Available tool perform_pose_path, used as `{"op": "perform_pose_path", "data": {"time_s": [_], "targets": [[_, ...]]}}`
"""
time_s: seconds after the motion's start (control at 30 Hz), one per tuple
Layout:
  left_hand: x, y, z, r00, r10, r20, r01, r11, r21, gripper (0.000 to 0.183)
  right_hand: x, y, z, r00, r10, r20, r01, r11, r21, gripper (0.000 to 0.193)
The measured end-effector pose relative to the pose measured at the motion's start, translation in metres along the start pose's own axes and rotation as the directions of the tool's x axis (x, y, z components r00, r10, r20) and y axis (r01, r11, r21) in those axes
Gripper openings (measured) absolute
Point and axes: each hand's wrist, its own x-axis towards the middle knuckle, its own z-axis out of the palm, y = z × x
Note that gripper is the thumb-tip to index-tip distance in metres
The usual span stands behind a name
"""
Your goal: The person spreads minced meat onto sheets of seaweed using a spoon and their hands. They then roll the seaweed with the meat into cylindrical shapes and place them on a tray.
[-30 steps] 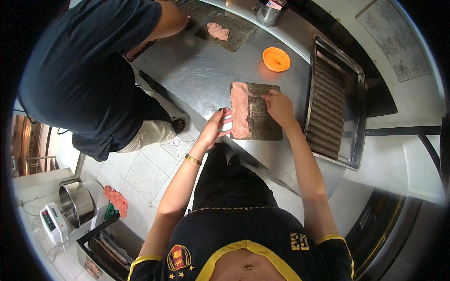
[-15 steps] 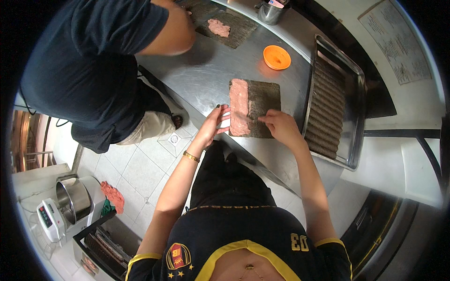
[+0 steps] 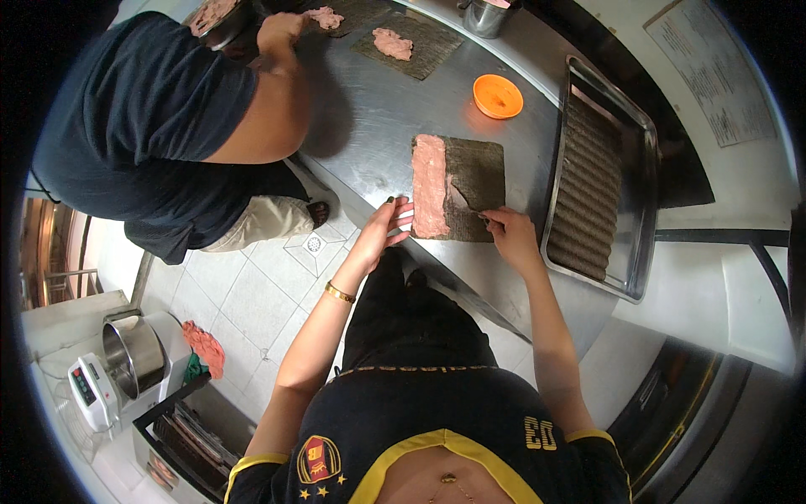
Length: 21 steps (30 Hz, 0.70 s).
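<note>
A dark green nori sheet [image 3: 483, 160] lies on the metal table in front of me. A strip of pink minced-meat paste [image 3: 430, 186] covers its left side from far to near edge. My left hand [image 3: 388, 227] is open at the sheet's left edge, fingers stretched toward it. My right hand [image 3: 510, 230] is at the sheet's near right corner, closed on the handle of a knife [image 3: 470, 196]. Its wide dark blade points away and left, over the bare part of the sheet near the paste; whether it touches the sheet I cannot tell.
An orange bowl [image 3: 497, 97] stands beyond the sheet. To the right, a metal tray [image 3: 631, 210] holds several dark rolls [image 3: 585, 189]. Another nori sheet [image 3: 428, 52] bears a lump of paste [image 3: 392, 44]. At the left, a co-worker [image 3: 159, 143] reaches over the table beside a bowl [image 3: 231, 29].
The knife has swung from over the paste to the bare part of the sheet, as my right hand moved slightly right and nearer. The paste strip looks smoother. The co-worker's arm has shifted left.
</note>
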Motion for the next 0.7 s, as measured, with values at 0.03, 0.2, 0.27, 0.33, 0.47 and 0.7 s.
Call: {"op": "perform_pose_path", "data": {"time_s": [0.03, 0.2, 0.27, 0.33, 0.47, 0.7], "targets": [[-0.001, 0.001, 0.0, 1.0, -0.003, -0.008, 0.003, 1.0, 0.016, 0.052, 0.0, 0.003, 0.007, 1.0, 0.01, -0.014, -0.01, 1.0, -0.01, 0.022], [-0.002, 0.002, 0.002, 1.0, -0.007, -0.023, 0.008, 0.999, 0.037, 0.051, -0.02, 0.006, 0.032, 0.996, 0.085, 0.008, -0.085, 0.995, 0.06, 0.021], [-0.001, 0.002, 0.002, 1.0, -0.012, -0.024, 0.013, 0.999, 0.046, 0.051, -0.031, 0.002, 0.042, 0.997, 0.076, -0.033, -0.074, 0.995, 0.068, 0.019], [0.0, 0.002, 0.002, 1.0, -0.016, -0.027, 0.017, 0.999, 0.049, 0.051, -0.042, -0.003, 0.049, 0.994, 0.079, -0.078, -0.076, 0.996, 0.052, 0.018], [0.002, 0.002, 0.001, 1.0, -0.019, -0.02, 0.02, 0.998, 0.052, 0.051, -0.065, -0.012, 0.058, 0.984, 0.113, -0.135, -0.09, 0.982, 0.167, 0.018], [0.002, 0.001, -0.004, 1.0, -0.031, -0.002, 0.031, 0.999, 0.035, 0.05, -0.085, -0.029, 0.042, 0.982, 0.061, -0.177, -0.068, 0.997, -0.038, 0.02]]}}
